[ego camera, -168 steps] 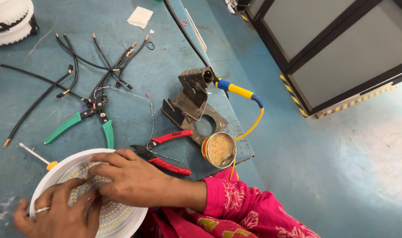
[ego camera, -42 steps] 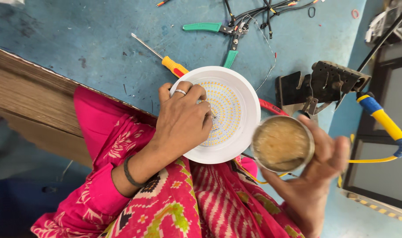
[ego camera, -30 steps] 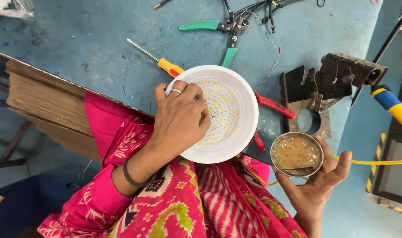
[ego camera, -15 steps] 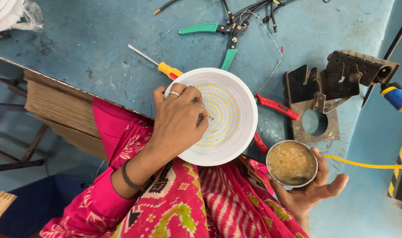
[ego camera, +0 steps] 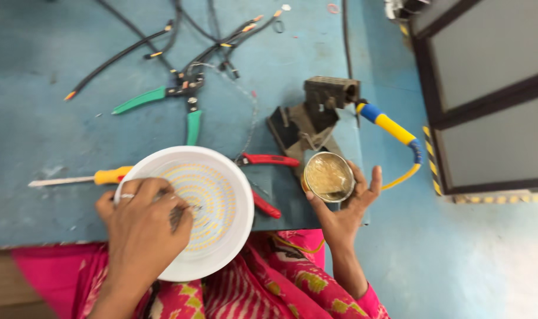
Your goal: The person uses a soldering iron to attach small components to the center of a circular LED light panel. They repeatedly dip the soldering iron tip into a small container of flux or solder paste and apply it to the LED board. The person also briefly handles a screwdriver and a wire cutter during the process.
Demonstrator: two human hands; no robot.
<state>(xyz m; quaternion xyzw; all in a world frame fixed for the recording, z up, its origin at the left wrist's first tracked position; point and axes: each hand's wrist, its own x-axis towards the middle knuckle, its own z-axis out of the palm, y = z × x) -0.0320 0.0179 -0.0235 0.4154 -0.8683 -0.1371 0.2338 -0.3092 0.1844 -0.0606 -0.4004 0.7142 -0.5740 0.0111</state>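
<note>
We noted left hand [ego camera: 142, 227] flat on lamp [ego camera: 213, 201], fingers curled over rim. Right hand [ego camera: 345, 204] cupped tin [ego camera: 329, 176] at lamp's 3 o'clock, fingers half-open. Soldering iron [ego camera: 387, 124] sat untouched; joining seemingly undone.

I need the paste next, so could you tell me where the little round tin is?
The round tin sits in the right hand, just right of the white lamp disc.

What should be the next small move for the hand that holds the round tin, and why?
Probably set the round tin down flat on the blue table, just beside the black stand. The right hand cups it from below at the table's edge, partly over the lap, and it is open and full of yellowish paste. The left hand rests on the white round lamp.
</note>
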